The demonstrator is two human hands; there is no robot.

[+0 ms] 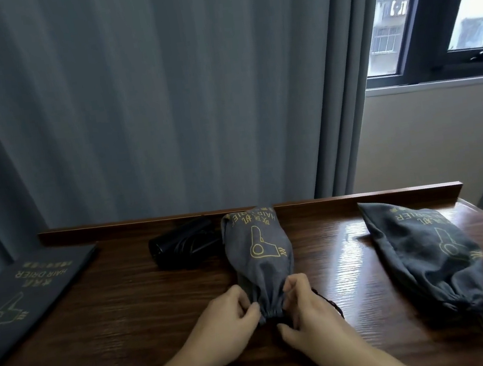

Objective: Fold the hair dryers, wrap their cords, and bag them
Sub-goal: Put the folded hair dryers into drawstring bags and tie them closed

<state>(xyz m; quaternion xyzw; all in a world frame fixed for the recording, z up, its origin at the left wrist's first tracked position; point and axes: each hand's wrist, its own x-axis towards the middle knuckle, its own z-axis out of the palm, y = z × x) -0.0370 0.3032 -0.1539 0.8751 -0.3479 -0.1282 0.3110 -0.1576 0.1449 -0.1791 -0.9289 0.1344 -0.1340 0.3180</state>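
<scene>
On the dark wooden surface there are three grey drawstring bags and one black hair dryer. The middle bag lies in the centre, with its closed bottom toward the far raised edge of the surface and its mouth toward the person. It looks full and rounded, and it carries a yellow drawing of a hair dryer with yellow letters. Its mouth is gathered tight into small pleats.

The left hand pinches the gathered mouth from the left side, with the fingers closed on the cloth. The right hand is closed on the same mouth from the right side, and a dark drawstring runs past its fingers. The two hands are very near each other, with only the bag neck between them.

The black hair dryer lies just behind and to the left of the middle bag, touching it or almost touching; I cannot tell which. Its cord seems to be bundled around it.

The right bag lies well apart on the right side, filled and with its mouth gathered. The left bag lies flat at the left edge of the surface.

Behind the surface hangs a grey curtain, and a window shows at the upper right.
</scene>
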